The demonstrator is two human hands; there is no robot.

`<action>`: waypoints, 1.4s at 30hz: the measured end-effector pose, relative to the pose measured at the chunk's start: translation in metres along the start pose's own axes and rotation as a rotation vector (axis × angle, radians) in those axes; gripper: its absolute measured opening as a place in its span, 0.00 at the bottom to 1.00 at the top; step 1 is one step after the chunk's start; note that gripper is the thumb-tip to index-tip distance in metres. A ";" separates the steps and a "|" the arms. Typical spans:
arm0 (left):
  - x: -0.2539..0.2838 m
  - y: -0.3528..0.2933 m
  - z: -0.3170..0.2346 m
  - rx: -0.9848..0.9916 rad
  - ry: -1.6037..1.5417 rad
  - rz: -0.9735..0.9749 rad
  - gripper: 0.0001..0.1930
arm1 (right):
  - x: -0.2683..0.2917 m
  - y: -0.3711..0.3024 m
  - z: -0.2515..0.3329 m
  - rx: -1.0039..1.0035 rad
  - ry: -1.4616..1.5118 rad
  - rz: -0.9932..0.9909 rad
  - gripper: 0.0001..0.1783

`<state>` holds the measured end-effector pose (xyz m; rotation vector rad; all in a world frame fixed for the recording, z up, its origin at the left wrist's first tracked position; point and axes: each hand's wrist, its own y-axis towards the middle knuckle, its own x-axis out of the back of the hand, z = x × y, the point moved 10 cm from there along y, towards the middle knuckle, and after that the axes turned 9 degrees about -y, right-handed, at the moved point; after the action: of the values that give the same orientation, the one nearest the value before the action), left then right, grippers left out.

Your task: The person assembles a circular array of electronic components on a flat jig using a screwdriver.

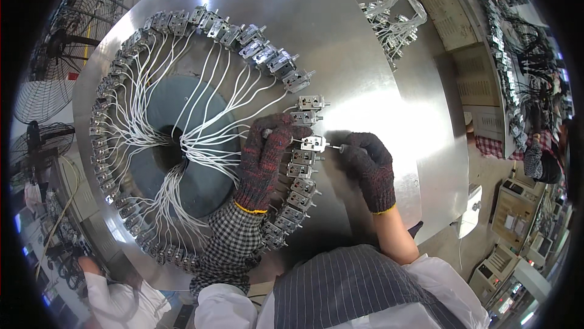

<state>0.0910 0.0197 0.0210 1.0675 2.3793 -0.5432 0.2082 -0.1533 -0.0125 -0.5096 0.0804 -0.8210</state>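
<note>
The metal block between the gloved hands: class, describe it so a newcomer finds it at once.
On the shiny table lies a ring of wired metal blocks. At its right side, look between the gloved left hand and right hand. That block looks whiter than its neighbours.

Ring of small silver boxes [298, 80], white wires [146, 137] running inward to its centre.
The boxes lie close together on the table [340, 37], with holes in their faces; many have pins pointing outward. One brighter box [313, 143] sits on the ring's right side, its length aimed at the centre.
</note>
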 end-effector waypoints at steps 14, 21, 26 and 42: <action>0.002 0.004 0.001 0.020 0.017 0.008 0.08 | 0.003 0.000 0.013 0.150 -0.075 -0.043 0.07; -0.004 0.003 -0.004 -0.051 0.128 0.070 0.08 | -0.001 0.004 0.003 0.025 0.113 -0.002 0.07; -0.002 0.002 0.001 -0.021 0.113 0.039 0.07 | 0.000 0.005 0.002 0.068 0.069 0.003 0.08; -0.003 0.004 -0.003 -0.048 0.336 0.043 0.09 | 0.003 0.001 0.018 0.162 0.026 -0.045 0.09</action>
<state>0.0955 0.0221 0.0241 1.2696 2.6316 -0.3086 0.2156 -0.1477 0.0029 -0.3490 0.0261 -0.8700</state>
